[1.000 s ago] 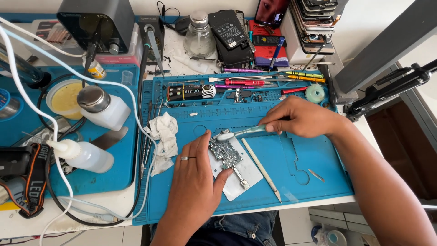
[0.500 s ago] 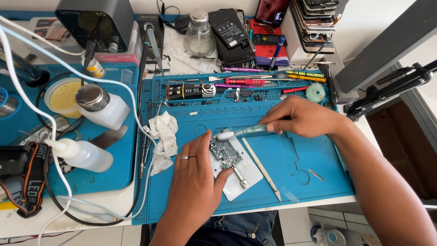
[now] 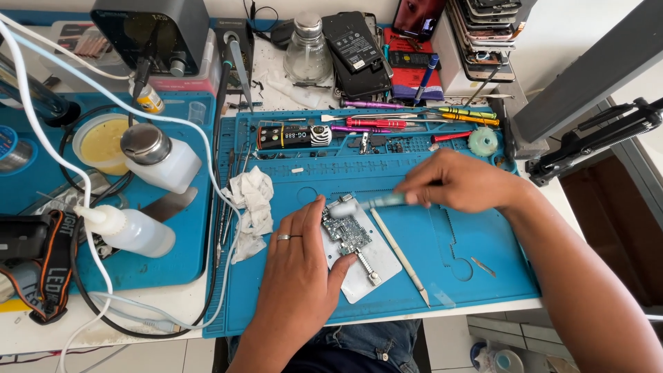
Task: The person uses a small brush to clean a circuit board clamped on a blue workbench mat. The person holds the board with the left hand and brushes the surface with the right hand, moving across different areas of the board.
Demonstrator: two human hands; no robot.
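With the left hand (image 3: 298,276) flat beside the circuit board (image 3: 344,231), the right hand's (image 3: 461,181) closed grip on the brush (image 3: 369,203) could slip and scratch components.

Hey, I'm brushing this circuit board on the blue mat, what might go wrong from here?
1. The left hand only presses the white holder plate by its edge; a hard stroke might shift the circuit board.
2. The brush in the right hand is blurred with motion, so it may knock small parts loose.
3. The cream spudger lies right beside the plate and could get flicked off the blue mat.
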